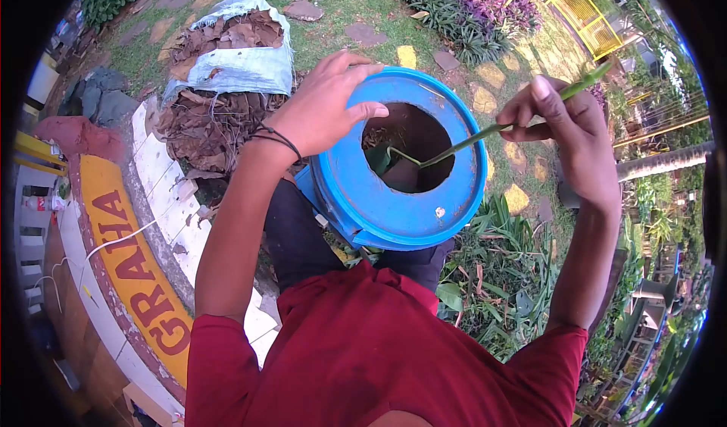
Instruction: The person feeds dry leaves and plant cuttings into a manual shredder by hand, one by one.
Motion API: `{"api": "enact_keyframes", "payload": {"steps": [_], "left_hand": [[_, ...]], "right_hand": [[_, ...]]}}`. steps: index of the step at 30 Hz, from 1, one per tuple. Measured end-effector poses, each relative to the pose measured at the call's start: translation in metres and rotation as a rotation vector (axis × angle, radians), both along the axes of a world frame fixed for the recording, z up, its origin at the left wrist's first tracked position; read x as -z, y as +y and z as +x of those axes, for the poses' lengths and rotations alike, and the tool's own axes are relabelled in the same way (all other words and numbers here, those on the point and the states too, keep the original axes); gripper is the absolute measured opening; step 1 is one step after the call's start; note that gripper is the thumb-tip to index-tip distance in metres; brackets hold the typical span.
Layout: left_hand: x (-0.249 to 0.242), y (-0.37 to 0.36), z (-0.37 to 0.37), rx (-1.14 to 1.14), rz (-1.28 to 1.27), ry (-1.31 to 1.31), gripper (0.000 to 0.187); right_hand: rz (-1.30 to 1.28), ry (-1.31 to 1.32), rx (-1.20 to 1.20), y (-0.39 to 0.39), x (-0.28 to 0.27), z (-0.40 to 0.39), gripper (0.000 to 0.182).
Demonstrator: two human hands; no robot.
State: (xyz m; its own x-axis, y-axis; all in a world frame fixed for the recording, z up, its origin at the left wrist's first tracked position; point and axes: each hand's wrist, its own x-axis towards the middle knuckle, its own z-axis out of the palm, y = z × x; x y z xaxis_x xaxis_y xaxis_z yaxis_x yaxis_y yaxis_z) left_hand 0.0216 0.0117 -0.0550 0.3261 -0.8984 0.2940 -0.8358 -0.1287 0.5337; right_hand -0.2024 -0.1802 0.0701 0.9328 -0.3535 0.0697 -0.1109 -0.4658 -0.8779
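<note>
A blue drum point(363, 218) with a round hole in its top stands between my knees. My left hand point(329, 105) rests at the left side of its rim, fingers apart, thumb near the hole's edge, holding nothing. Right of the drum, my right hand point(556, 116) pinches a long green stalk point(473, 138) between thumb and fingers. The stalk slants down into the hole, where it bends and ends near a dark green leaf point(378, 158). Brownish material shows inside the drum; its depth is hard to make out.
A pale blue sack point(238, 71) with dry brown leaves point(201, 135) lies at the upper left. Cut green leaves point(503, 268) are heaped on the ground right of the drum. A low wall with orange lettering point(140, 275) curves along the left.
</note>
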Motion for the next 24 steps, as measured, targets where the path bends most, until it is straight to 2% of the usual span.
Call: {"api": "enact_keyframes", "payload": {"steps": [1,3,4,5,6,7,9,11,14,17,19,21,23,24], "left_hand": [[0.013,0.001,0.000,0.000,-0.001,0.001,0.059],[0.041,0.006,-0.007,-0.136,0.069,-0.052,0.055],[0.048,0.008,-0.013,-0.138,0.071,-0.049,0.055],[0.053,0.008,-0.018,-0.160,0.033,-0.045,0.052],[0.054,0.008,-0.020,-0.187,-0.001,-0.041,0.050],[0.055,0.009,-0.019,-0.197,0.003,-0.038,0.050],[0.055,0.013,-0.018,-0.162,-0.044,0.050,0.045],[0.054,0.010,-0.021,-0.169,-0.075,0.080,0.038],[0.055,0.008,-0.023,-0.234,-0.102,0.067,0.031],[0.059,0.008,-0.025,-0.255,-0.146,0.105,0.026],[0.060,0.009,-0.025,-0.251,-0.190,0.139,0.022],[0.062,0.011,-0.023,-0.225,-0.190,0.119,0.021],[0.062,0.010,-0.022,-0.198,-0.189,0.099,0.020],[0.062,0.010,-0.023,-0.200,-0.188,0.098,0.019]], "right_hand": [[0.004,0.060,0.010,0.002,0.024,0.013,0.045],[-0.155,0.173,-0.041,0.002,0.098,0.039,0.045],[-0.387,0.202,-0.178,0.005,0.138,0.045,0.034],[-0.534,0.405,-0.294,0.006,0.175,0.046,0.031],[-0.519,0.401,-0.432,0.017,0.179,0.049,0.032],[-0.516,0.401,-0.444,0.013,0.174,0.053,0.032],[-0.137,0.233,-0.208,0.001,0.134,0.063,0.042],[-0.104,0.102,-0.017,-0.008,0.074,0.068,0.044],[-0.141,0.091,-0.079,-0.006,0.047,0.066,0.044],[-0.153,0.175,-0.145,0.001,0.095,0.079,0.043],[-0.371,0.267,-0.206,0.001,0.146,0.088,0.041],[-0.415,0.357,-0.309,0.002,0.191,0.084,0.038],[-0.427,0.299,-0.374,-0.006,0.196,0.084,0.038],[-0.419,0.362,-0.319,-0.005,0.172,0.086,0.039]]}}
